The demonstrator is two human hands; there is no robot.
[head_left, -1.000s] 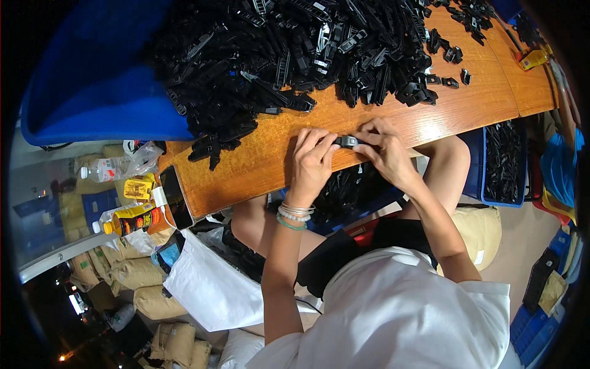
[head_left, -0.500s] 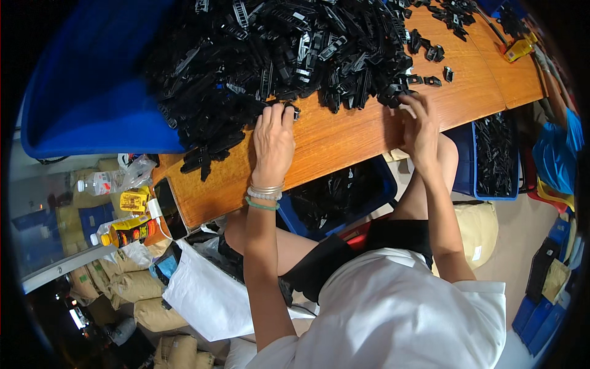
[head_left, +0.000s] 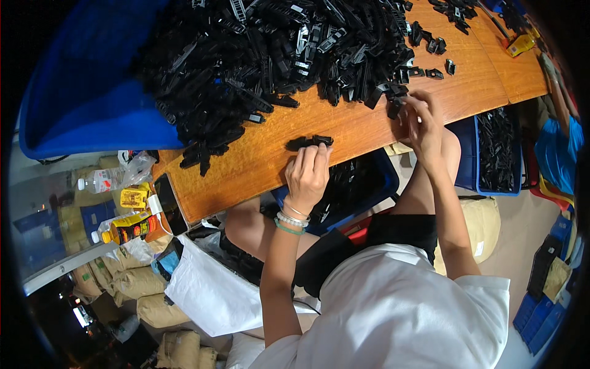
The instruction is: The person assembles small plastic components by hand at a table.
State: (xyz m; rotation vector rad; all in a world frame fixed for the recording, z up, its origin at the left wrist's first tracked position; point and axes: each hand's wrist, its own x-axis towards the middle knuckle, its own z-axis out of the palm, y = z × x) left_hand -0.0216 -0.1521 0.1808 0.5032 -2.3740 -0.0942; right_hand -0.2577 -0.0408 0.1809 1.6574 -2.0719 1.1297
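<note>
My left hand (head_left: 309,169) has come back from the pile (head_left: 276,55) toward the desk (head_left: 258,163) edge, fingers curled on a black part (head_left: 309,142) lying on bare wood. My right hand (head_left: 420,117) pinches another part (head_left: 394,108) at the pile's fringe. Open wood runs between them; the near edge is just under my left wrist.

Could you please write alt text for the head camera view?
A person's left hand grips a long black plastic part on an orange wooden table, while the right hand picks a small black plastic clip beside a big heap of black plastic parts.
</note>
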